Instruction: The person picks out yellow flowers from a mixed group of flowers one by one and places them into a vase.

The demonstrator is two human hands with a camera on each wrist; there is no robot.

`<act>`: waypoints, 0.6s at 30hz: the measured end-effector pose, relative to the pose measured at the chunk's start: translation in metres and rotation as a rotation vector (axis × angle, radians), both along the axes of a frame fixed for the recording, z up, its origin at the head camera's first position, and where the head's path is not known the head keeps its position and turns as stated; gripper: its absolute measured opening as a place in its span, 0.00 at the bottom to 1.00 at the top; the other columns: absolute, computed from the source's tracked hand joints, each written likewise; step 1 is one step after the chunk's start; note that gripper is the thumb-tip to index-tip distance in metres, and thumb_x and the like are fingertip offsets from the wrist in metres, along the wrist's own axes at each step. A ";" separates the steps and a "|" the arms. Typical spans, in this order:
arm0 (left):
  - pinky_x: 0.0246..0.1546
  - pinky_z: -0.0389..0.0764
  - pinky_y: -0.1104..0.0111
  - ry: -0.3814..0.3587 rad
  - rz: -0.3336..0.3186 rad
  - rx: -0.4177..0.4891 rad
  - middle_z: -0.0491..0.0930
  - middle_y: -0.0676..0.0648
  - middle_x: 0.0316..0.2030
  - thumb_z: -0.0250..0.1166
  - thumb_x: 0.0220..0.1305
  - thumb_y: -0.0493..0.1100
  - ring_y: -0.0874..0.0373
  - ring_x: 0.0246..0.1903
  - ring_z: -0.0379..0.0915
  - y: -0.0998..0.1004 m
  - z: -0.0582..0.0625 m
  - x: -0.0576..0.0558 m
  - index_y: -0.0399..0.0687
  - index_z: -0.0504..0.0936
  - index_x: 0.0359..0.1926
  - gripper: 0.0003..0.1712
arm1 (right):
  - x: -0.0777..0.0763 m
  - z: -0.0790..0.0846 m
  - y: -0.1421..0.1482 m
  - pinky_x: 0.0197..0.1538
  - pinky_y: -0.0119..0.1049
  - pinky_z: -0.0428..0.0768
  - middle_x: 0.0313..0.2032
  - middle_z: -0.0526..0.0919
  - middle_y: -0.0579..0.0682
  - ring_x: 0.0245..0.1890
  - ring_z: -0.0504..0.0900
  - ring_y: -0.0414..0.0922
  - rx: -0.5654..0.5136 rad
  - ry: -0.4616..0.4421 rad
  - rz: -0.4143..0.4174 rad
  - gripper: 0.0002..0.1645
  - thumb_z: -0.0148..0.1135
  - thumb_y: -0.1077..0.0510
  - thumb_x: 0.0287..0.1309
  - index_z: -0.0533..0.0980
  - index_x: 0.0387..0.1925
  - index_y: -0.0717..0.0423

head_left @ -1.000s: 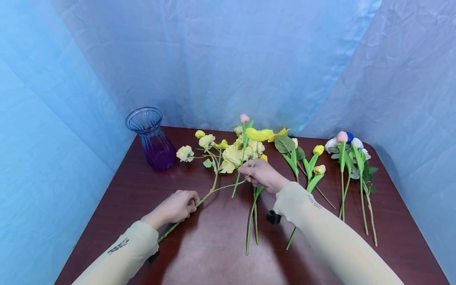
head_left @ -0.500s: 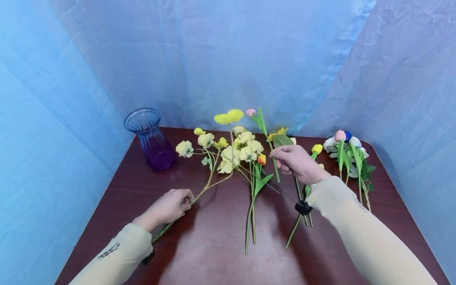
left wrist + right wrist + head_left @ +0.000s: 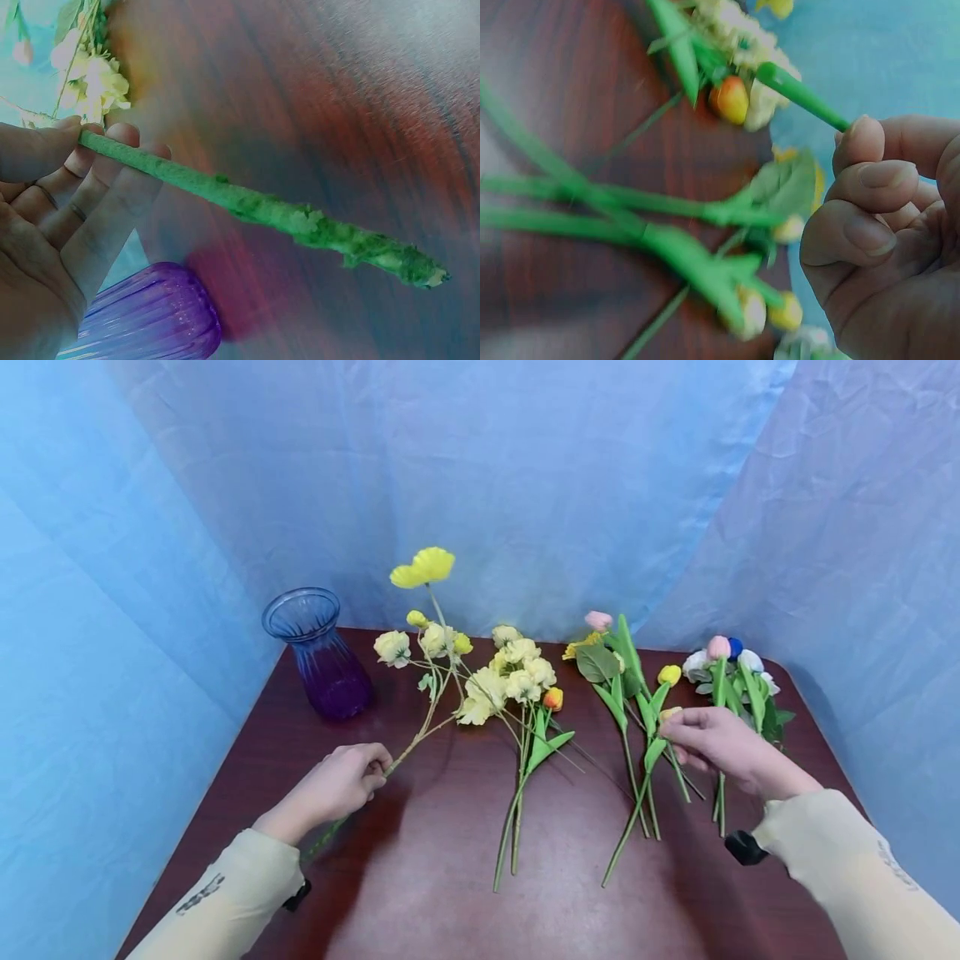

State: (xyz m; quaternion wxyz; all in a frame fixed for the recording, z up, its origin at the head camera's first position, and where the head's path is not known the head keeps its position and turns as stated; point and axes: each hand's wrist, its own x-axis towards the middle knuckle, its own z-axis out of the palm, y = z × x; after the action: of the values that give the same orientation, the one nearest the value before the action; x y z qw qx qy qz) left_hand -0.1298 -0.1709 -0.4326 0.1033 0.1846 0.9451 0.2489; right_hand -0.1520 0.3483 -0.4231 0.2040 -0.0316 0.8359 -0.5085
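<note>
- Left hand [image 3: 330,789]: thumb and fingers pinch the branched stem [image 3: 195,184]; in the left-wrist view its rough green lower end runs on past the fingers, over the dark red-brown surface [image 3: 442,893].
- Upper part of the same branched stem: slants away from the person, bearing pale yellow blooms [image 3: 393,648] and, highest of all, a bright yellow bloom [image 3: 423,568] standing out against the blue cloth [image 3: 525,485].
- Right hand [image 3: 723,752]: fingers curled, the tips pinching a slim green stem [image 3: 802,96] near its blunt end. This appears to belong to the pink tulip [image 3: 597,621], whose head points toward the back; I cannot tell whether it touches the flowers beneath.
- Vase [image 3: 330,672]: see-through and ribbed, purple below and bluish above, upright at the back left, near the pale yellow blooms.
- Centre: a cream-yellow cluster [image 3: 521,672], with an orange tulip [image 3: 553,699] just beside it; two green stems cross below and point toward the person.
- Right of centre: a yellow tulip [image 3: 669,675] and a broad leaf [image 3: 597,664] among crossed stems.
- Far right: a second pink tulip [image 3: 717,648], a blue bloom [image 3: 735,648] and white blooms [image 3: 750,662], gathered together, their stems partly hidden by the right hand.
</note>
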 end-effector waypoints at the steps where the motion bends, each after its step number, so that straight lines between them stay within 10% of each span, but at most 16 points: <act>1: 0.30 0.75 0.61 -0.002 0.001 -0.003 0.76 0.52 0.24 0.63 0.62 0.33 0.65 0.20 0.72 -0.001 0.001 -0.001 0.45 0.78 0.39 0.06 | 0.003 -0.002 0.006 0.16 0.43 0.65 0.19 0.73 0.52 0.12 0.65 0.44 0.010 0.000 -0.006 0.21 0.56 0.47 0.68 0.75 0.40 0.64; 18: 0.30 0.75 0.61 0.059 -0.011 -0.026 0.77 0.53 0.23 0.64 0.61 0.33 0.65 0.21 0.71 -0.007 0.018 -0.006 0.44 0.78 0.40 0.07 | 0.032 -0.035 0.080 0.20 0.40 0.74 0.17 0.78 0.50 0.16 0.73 0.45 0.411 0.011 -0.137 0.21 0.50 0.51 0.70 0.78 0.33 0.65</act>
State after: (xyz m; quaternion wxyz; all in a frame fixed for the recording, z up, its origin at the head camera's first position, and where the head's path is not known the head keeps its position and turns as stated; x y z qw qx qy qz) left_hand -0.1362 -0.1775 -0.4142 0.0792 0.1955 0.9499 0.2307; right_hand -0.1197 0.4280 -0.4578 0.1665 0.0646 0.9235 -0.3396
